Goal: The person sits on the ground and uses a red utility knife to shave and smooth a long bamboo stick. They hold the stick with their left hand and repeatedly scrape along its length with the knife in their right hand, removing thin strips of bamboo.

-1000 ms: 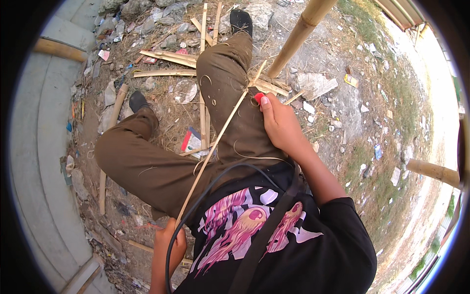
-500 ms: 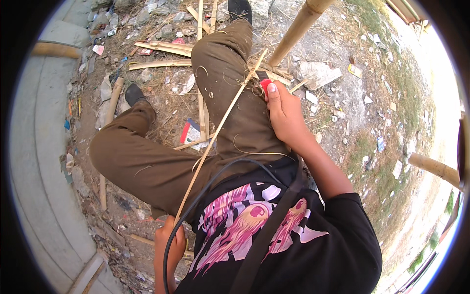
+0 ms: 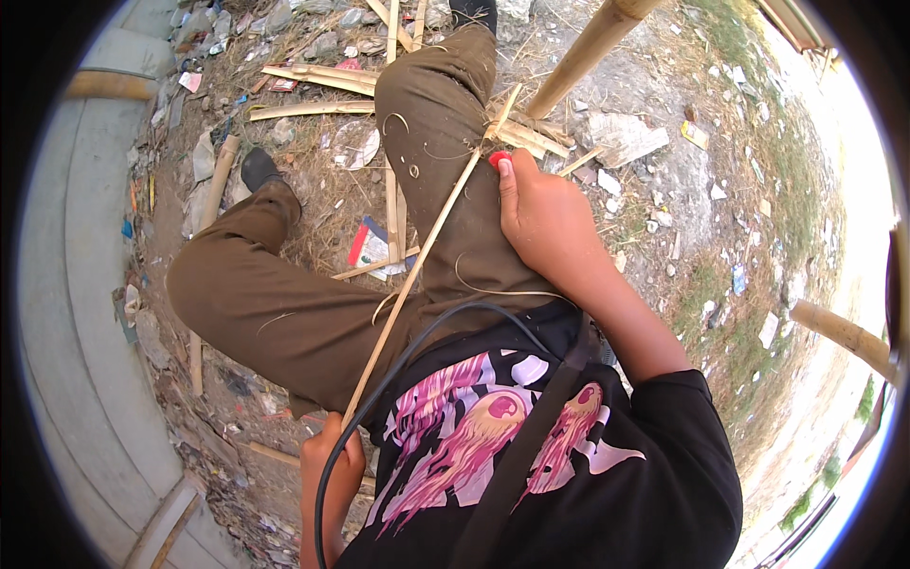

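A long, thin bamboo strip (image 3: 432, 237) slants across my lap and over my right thigh. My left hand (image 3: 332, 455) is closed around its near end, low at the left of my shirt. Beside the strip's far part, my right hand (image 3: 548, 213) is closed on a knife with a red handle (image 3: 500, 159), the thumb lying along it. The blade is mostly hidden now. Curled shavings (image 3: 396, 123) cling to my brown trousers, and a dark cable (image 3: 379, 389) loops in front of my shirt.
Split bamboo pieces (image 3: 313, 109) lie on the littered ground beyond my legs. A thick bamboo pole (image 3: 583, 62) rises near my right knee. Another pole (image 3: 844, 337) juts in from the right. A grey concrete ledge (image 3: 85, 284) runs along the left.
My right hand has shifted slightly left and toward the strip, turning so the knife's blade no longer shows clearly. My left hand keeps its grip on the strip's near end.
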### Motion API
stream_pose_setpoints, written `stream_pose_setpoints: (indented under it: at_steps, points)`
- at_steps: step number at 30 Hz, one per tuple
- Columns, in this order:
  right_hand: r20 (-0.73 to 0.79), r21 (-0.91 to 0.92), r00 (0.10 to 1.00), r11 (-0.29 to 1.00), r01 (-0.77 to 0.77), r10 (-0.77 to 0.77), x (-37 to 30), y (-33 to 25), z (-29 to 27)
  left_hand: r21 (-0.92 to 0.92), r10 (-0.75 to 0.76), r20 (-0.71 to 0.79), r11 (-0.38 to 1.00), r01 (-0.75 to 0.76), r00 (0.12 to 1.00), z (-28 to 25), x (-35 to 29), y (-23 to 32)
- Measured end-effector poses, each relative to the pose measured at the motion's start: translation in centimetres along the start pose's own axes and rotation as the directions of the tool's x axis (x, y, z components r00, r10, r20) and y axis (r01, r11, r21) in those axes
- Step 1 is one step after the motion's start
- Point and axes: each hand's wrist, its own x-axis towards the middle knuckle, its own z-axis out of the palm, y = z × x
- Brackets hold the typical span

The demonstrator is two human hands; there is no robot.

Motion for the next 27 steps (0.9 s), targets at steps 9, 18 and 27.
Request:
stream_pose_setpoints:
  at_steps: [9, 18, 27]
  points:
    - [0.151, 0.288, 0.983, 0.956, 0.062, -0.109, 2.4, 1.8, -0.3, 0.064, 0.094, -0.093, 0.994, -0.088, 0.991, 0.2, 0.5, -0.8]
    - [0.049, 0.581, 0.999, 0.814, -0.014, -0.017, 1.7, 5.6, 2.6, 0.094, -0.04, -0.059, 0.994, 0.046, 0.997, 1.3, 1.2, -1.1]
    - [0.058, 0.351, 0.991, 0.932, 0.089, -0.117, 1.8, 3.3, 0.4, 0.133, -0.006, -0.073, 0.991, 0.016, 0.997, 1.7, 1.0, -0.8]
